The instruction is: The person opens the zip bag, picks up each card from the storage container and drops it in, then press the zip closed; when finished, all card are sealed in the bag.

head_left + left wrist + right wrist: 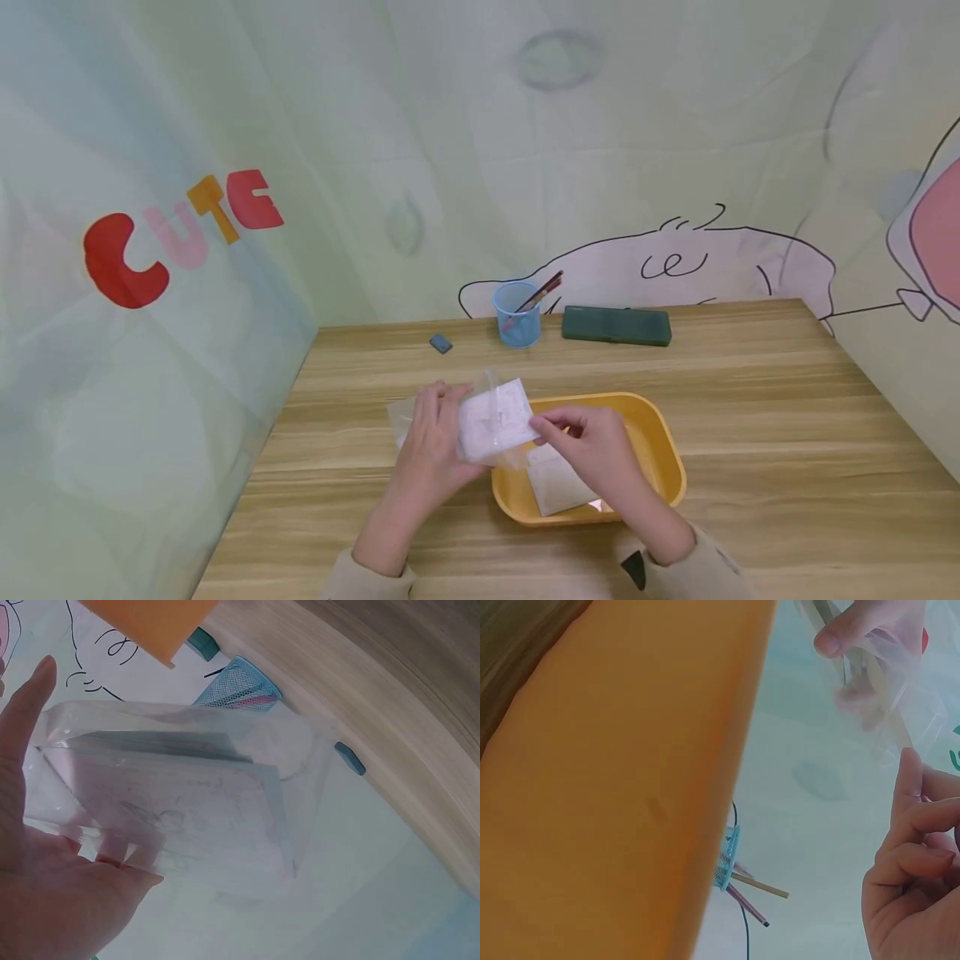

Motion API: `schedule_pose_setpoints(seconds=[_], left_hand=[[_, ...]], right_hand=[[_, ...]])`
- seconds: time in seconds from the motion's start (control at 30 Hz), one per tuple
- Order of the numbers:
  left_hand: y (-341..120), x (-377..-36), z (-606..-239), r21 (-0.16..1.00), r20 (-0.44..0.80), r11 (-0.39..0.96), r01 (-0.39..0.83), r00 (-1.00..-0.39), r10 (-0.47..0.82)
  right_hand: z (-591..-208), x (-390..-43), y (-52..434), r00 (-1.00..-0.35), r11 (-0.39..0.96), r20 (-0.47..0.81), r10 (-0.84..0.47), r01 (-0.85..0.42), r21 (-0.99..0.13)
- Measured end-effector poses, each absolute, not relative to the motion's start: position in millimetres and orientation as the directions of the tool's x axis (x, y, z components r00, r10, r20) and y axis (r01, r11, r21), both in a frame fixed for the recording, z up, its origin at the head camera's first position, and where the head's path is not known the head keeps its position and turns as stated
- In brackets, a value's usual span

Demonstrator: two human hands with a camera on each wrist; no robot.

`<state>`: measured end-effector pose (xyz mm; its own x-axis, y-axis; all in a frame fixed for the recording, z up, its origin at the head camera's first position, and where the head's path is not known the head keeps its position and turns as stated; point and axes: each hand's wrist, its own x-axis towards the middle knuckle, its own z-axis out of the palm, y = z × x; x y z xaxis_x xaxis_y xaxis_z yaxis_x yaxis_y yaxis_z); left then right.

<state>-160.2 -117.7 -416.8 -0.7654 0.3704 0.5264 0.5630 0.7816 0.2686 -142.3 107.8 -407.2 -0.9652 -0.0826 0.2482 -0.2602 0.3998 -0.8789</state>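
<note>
Head view: both hands are over the bench [750, 392], just left of the yellow tray [660, 433]. Left hand [431, 437] grasps a clear plastic bag [495, 421] with a white card stack inside, thumb on one face, fingers behind. Right hand [588, 446] pinches the bag's right edge between thumb and forefinger, remaining fingers curled. The bag is held up off the bench, overlapping the tray's left rim.

Left wrist view shows the bag [187, 795] as thin, floppy film, wrinkled, with loose slack around the cards. Judgement: light and slippery; the film will slide over the contents, so hold it through the stiff card stack, not by the loose flap. The cards probably bend if squeezed at a corner.

A second flat packet [558, 483] lies in the tray. At the back of the bench: blue mesh cup [517, 312] with pencils, dark green case [617, 325], small blue eraser [441, 342].

Right wrist view is mostly tray underside; whether the bag mouth is open there, I can't tell
</note>
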Motion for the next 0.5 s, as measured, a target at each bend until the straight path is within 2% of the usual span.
schedule_pose_setpoints(seconds=[0.23, 0.5], left_hand=[[-117.6, -160.2, -416.5, 0.271, 0.534, 0.774, 0.573, -0.758, 0.374], [-117.5, -159.7, -416.5, 0.277, 0.533, 0.776, 0.567, -0.762, 0.366]], right_hand=[[-411.6, -145.4, 102.1, -0.945, 0.436, 0.302, -0.13, -0.328, -0.838], [-411.6, -144.4, 96.9, -0.938, 0.482, 0.302, -0.167, -0.345, -0.805]])
